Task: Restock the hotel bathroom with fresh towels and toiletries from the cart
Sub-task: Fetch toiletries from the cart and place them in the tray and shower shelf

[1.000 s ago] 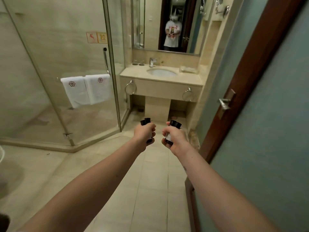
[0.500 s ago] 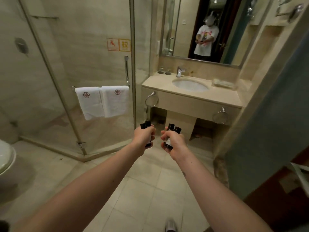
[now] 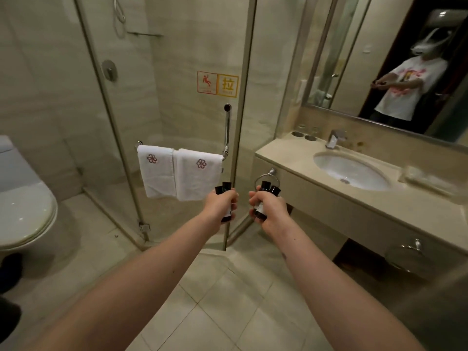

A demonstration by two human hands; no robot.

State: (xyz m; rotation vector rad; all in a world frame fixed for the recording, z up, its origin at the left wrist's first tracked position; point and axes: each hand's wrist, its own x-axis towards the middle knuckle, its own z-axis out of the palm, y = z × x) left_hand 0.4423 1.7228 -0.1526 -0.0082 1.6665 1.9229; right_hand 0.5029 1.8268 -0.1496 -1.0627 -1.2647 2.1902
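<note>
While fingers [image 3: 233, 196] of left hand [image 3: 219, 204] and right hand [image 3: 269, 209] clamp dark-capped bottles [image 3: 266, 186], bodies mostly hidden, labels unreadable.

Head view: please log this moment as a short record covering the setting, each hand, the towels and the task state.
setting: hotel bathroom with glass shower, toilet, and vanity counter with sink
left hand: grips left bottles, small, dark caps up
right hand: grips right bottles, same kind, caps up
towels: two white towels hang side by side on the shower door rail
task state: bottles held in the air, not yet set on the counter
</note>
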